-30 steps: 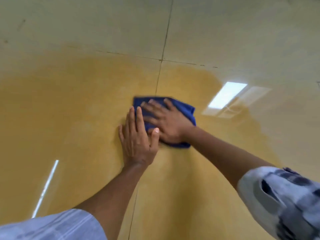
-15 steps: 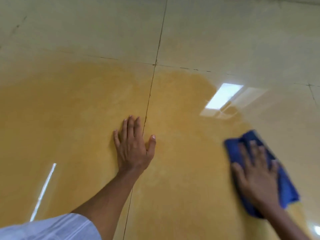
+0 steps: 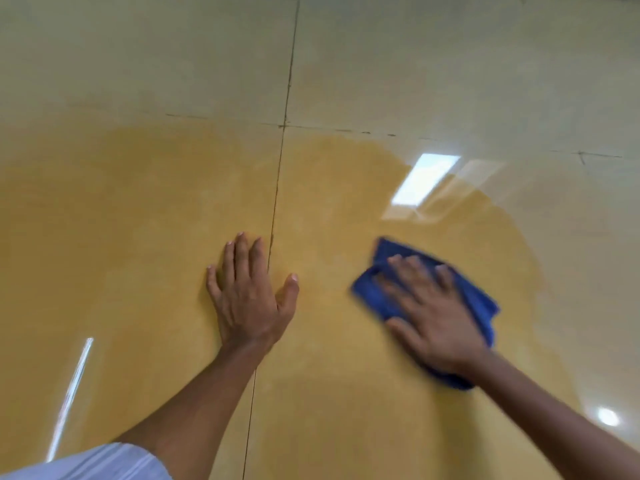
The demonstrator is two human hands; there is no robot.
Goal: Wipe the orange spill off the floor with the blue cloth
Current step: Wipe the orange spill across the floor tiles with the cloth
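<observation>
The right hand (image 3: 438, 320) is pressing the folded blue cloth (image 3: 476, 299) flat, fingers spread, onto the orange spill (image 3: 138, 220) on the tiled floor (image 3: 450, 64); the left hand (image 3: 249, 299) is bracing open-palmed beside it. Soft and limp, the cloth probably slides best under palm pressure.

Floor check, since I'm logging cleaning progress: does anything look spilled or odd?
Yes: a wide orange spill films the floor tiles across the grout line. The left hand rests flat in it; the right hand presses the blue cloth near its right edge.
</observation>
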